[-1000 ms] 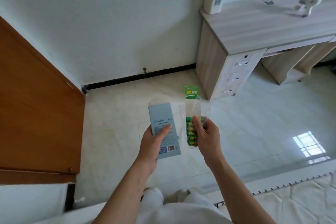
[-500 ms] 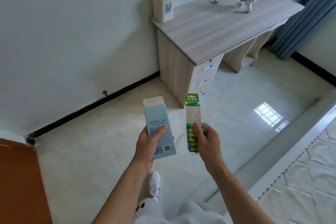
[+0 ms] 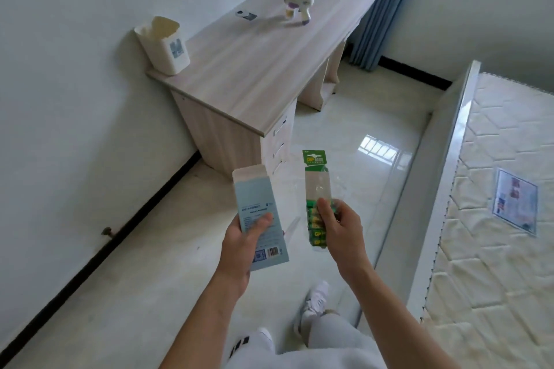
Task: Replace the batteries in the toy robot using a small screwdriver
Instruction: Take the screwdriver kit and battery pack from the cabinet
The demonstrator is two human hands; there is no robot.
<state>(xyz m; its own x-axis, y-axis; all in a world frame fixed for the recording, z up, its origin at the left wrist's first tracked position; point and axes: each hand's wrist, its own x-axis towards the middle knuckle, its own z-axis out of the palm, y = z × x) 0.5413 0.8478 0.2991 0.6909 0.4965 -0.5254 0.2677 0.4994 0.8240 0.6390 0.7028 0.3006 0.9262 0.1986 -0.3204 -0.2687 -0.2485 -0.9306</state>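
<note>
My left hand [image 3: 243, 241] grips a flat light-blue cardboard box [image 3: 258, 210] with its top flap open; what is inside is hidden. A green battery blister pack [image 3: 316, 189] is held upright in my right hand [image 3: 340, 229], fingers over the lower part where several green batteries sit. Both are held in front of me above the floor. The white toy robot [image 3: 297, 0] with purple details stands on the far end of a light wooden desk [image 3: 257, 69], well beyond my hands. No screwdriver is visible.
A white container [image 3: 163, 45] stands on the desk's near corner against the wall, and a small dark card [image 3: 246, 15] lies near the toy. Drawers face the glossy tiled floor [image 3: 353, 135]. A bare mattress [image 3: 494, 219] on a white frame fills the right; blue curtain [image 3: 380, 6] behind.
The view has swung right and moved closer to the desk; the door has left the view and the bed and curtain have come in. Both hands still hold the box and battery pack the same way.
</note>
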